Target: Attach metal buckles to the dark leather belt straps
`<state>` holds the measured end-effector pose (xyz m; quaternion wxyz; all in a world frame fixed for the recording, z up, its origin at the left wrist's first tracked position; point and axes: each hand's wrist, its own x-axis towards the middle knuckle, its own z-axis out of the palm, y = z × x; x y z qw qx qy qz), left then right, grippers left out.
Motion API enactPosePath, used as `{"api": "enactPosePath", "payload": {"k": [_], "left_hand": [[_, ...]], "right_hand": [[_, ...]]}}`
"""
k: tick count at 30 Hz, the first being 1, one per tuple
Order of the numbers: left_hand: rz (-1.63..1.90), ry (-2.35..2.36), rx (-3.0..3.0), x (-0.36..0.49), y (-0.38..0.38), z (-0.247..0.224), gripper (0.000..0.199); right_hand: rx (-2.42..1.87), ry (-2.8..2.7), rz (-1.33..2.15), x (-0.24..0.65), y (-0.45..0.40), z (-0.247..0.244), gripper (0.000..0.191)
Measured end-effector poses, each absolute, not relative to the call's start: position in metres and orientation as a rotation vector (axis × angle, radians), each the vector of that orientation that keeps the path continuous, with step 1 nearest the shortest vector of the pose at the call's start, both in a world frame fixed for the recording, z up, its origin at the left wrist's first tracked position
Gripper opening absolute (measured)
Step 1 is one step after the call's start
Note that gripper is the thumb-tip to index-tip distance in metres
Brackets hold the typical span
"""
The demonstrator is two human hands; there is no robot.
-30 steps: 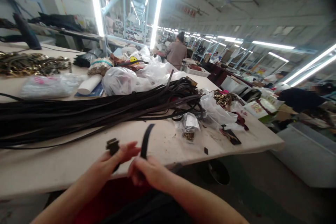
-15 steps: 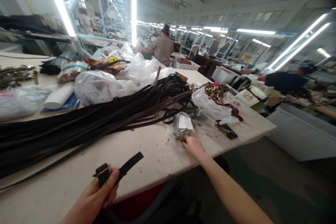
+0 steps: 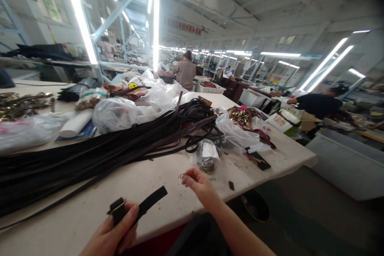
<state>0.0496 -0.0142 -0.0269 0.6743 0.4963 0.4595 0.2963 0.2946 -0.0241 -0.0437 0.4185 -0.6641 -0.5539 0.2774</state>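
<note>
The long white fluorescent tubes (image 3: pixel 78 16) at ten and eleven o'clock blow out to glare — a pale haze surrounds them. The dull grey-green floor (image 3: pixel 295 208) at four o'clock is dim; far detail blurs, and black vignetting eats the two o'clock corner.

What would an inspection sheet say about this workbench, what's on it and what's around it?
Surface: pale worktable, with dark specks and a small dark scrap.
Things in hand: black strap with a metal buckle; small thin loop, apparently metal.
Clutter: long bundle of dark straps, clear plastic bag, brass-coloured hardware heap.
Grip: left hand holds the black strap; right hand pinches the small thin loop.
Cables: thin dark line at far left, possibly a cord.
Surroundings: person in a brown top, another in a dark top, lit tube light, grey bin.
</note>
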Motion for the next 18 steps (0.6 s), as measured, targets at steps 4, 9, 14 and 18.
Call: {"api": "enactPosePath", "payload": {"k": [4,9,14,18], "left_hand": [[0.694,0.855,0.915,0.052,-0.023,-0.012,0.033],[0.822,0.856,0.801,0.039,-0.031,-0.012,0.027],[0.873,0.871,0.764,0.041,-0.037,-0.015,0.028],[0.861,0.918,0.813,0.043,-0.04,-0.013,0.033]], "right_hand": [[-1.184,-1.147,1.063,0.224,-0.031,-0.016,0.025],[-1.272,-1.331,0.611,0.2,-0.037,-0.013,0.015],[-1.24,-1.481,0.132,0.199,-0.037,-0.022,0.002],[-1.175,-1.667,0.019,0.196,-0.041,-0.023,0.007]]}}
